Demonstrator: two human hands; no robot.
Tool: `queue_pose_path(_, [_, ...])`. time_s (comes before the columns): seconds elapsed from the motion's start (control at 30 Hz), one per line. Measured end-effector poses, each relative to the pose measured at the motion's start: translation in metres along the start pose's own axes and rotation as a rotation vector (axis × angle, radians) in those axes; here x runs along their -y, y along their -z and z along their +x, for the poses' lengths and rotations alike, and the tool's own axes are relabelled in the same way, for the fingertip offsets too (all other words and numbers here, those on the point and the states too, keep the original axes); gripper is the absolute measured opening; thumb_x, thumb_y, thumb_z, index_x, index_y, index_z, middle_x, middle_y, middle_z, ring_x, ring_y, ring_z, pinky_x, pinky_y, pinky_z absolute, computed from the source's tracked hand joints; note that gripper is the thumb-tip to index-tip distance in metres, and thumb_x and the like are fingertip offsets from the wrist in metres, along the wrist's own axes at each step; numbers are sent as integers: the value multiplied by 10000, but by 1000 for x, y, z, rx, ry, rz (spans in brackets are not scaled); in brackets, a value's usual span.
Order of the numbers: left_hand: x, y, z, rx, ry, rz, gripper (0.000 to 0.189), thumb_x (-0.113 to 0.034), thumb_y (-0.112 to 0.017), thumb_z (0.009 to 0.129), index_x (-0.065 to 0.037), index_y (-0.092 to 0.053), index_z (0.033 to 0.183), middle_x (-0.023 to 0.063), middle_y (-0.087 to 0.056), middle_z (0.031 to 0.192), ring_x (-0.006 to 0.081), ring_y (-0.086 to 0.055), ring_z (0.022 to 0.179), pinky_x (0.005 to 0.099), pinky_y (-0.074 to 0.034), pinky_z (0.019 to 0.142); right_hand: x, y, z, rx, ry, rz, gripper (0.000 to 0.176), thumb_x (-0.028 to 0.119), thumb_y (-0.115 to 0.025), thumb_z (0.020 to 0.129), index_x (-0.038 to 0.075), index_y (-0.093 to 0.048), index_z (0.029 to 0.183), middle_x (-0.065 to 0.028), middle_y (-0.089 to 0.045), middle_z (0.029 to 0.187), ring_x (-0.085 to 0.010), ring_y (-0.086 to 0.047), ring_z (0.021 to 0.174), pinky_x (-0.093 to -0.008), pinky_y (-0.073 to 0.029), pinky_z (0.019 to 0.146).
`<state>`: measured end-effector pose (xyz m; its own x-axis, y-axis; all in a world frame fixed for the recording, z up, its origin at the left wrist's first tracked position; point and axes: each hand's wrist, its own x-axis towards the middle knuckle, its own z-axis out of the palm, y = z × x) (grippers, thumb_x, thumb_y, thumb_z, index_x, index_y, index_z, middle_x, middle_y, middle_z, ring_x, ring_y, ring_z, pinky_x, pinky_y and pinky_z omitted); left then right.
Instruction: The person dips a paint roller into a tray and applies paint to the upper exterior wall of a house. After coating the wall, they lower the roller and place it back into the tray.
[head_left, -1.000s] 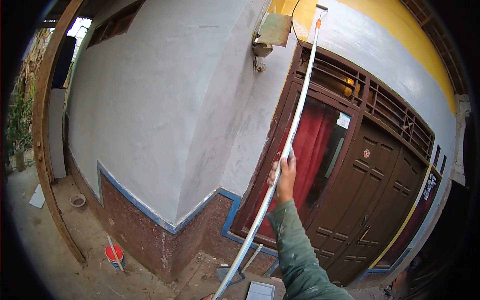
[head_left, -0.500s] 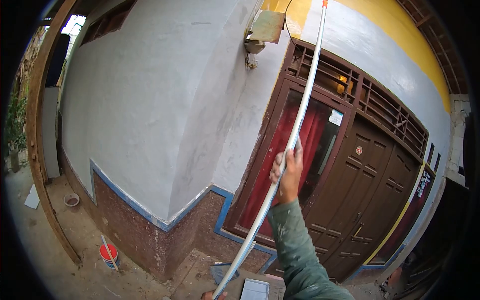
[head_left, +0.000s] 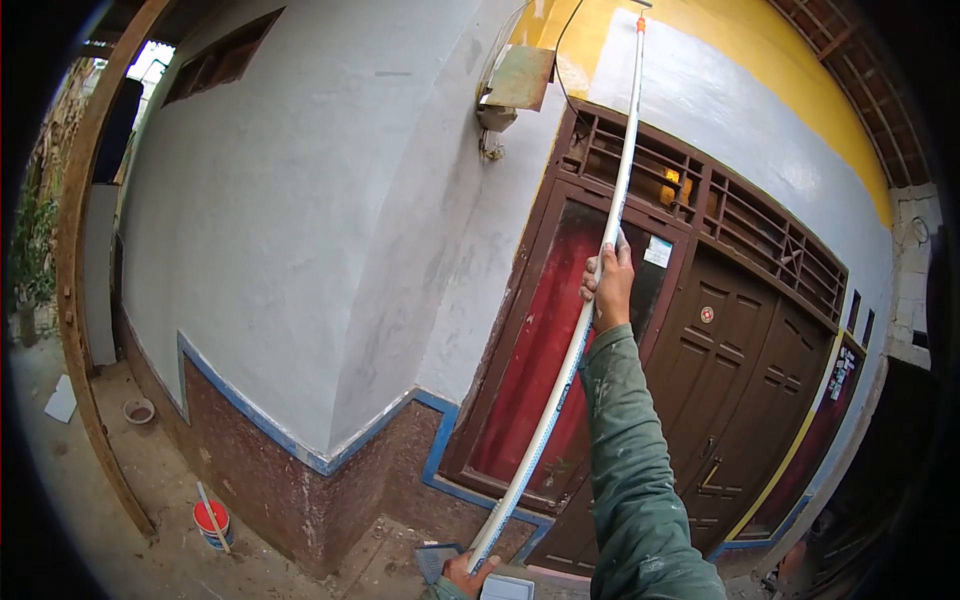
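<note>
A long white pole with an orange collar at its top leans up across the view toward the wall above the doors. Partway up, my right hand is wrapped round it, with the green sleeve stretched out below. Near the bottom edge my left hand grips the pole's lower end. Part of a metal roller frame shows at the very top; its roller is cut off or too small to tell. Behind the collar, the wall is pale grey under a yellow band.
Brown double doors and a red-curtained window stand behind the pole. A paint tray and a blue-grey tray lie below. A red-topped bucket is at lower left, near a wooden post. A metal cover juts from the wall.
My right hand has moved up and slightly right with the pole. My left hand has risen further into view, and the pole's orange collar sits lower in the picture, with the metal frame now visible.
</note>
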<state>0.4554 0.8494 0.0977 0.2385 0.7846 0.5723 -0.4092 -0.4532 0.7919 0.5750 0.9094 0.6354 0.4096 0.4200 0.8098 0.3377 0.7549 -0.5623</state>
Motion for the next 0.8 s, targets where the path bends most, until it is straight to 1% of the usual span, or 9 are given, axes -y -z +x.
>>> queue_pose_path(0.03, [-1,-3,0,-13,-73,9,418,-425,-742,834,-45,-589,753,125,-508,596,279,-469,527,432,-394,506,0,3,0,-8,-10,-22,468,213,-389,1028,211,-292,1485,-2,-448,679,-60,-370,432,-222,-336,350])
queue_pose_path(0.17, [-29,-6,0,-4,-45,-33,436,-438,-739,835,-45,-578,736,125,-479,586,275,-440,520,426,-382,500,-5,9,1,-25,-26,-19,470,215,-388,1027,220,-295,1487,-4,-450,681,-63,-369,431,-226,-338,352])
queue_pose_path(0.37, [-50,-13,6,89,199,-191,444,-442,-749,828,-47,-574,727,87,-453,572,221,-433,521,402,-375,490,-13,21,15,-31,-54,-56,466,228,-394,1027,223,-294,1482,-3,-453,681,-62,-372,432,-224,-344,354])
queue_pose_path(0.43, [-19,-27,3,-38,-6,-9,420,-422,-759,824,-54,-578,735,69,-448,570,198,-423,529,395,-375,490,-13,22,17,-28,-55,-60,453,221,-394,1027,221,-305,1471,1,-453,681,-57,-376,443,-215,-339,358])
queue_pose_path(0.47, [-25,-23,5,-34,-3,-9,420,-422,-759,824,-54,-578,735,69,-448,570,198,-423,529,395,-375,490,-12,24,18,-25,-55,-63,439,214,-395,1027,220,-316,1460,5,-454,680,-52,-379,454,-206,-334,363])
queue_pose_path(0.53, [-47,-10,14,366,345,155,484,-478,-614,914,1,-609,980,168,-597,718,306,-607,648,427,-468,590,-17,30,24,-28,-62,-68,452,223,-397,1027,220,-305,1469,2,-453,676,-56,-381,444,-216,-341,359])
queue_pose_path(0.57, [-45,-16,12,369,347,155,484,-478,-614,914,1,-609,980,168,-597,718,306,-607,648,427,-468,590,-20,34,26,-26,-68,-70,464,232,-398,1026,221,-294,1478,-1,-452,671,-60,-384,433,-226,-349,356])
queue_pose_path(0.63, [-35,-33,5,3,72,-82,408,-413,-763,822,-56,-584,739,69,-464,582,201,-423,536,399,-381,495,-26,40,26,-34,-74,-76,465,229,-397,1025,220,-293,1479,0,-450,668,-61,-384,431,-228,-349,355])
queue_pose_path(0.8, [-6,-23,-18,67,150,47,366,-396,-760,828,-51,-639,814,88,-535,641,211,-490,585,416,-428,541,-44,45,6,-54,-101,-72,473,220,-387,1024,220,-281,1485,-2,-450,668,-65,-385,426,-235,-346,352])
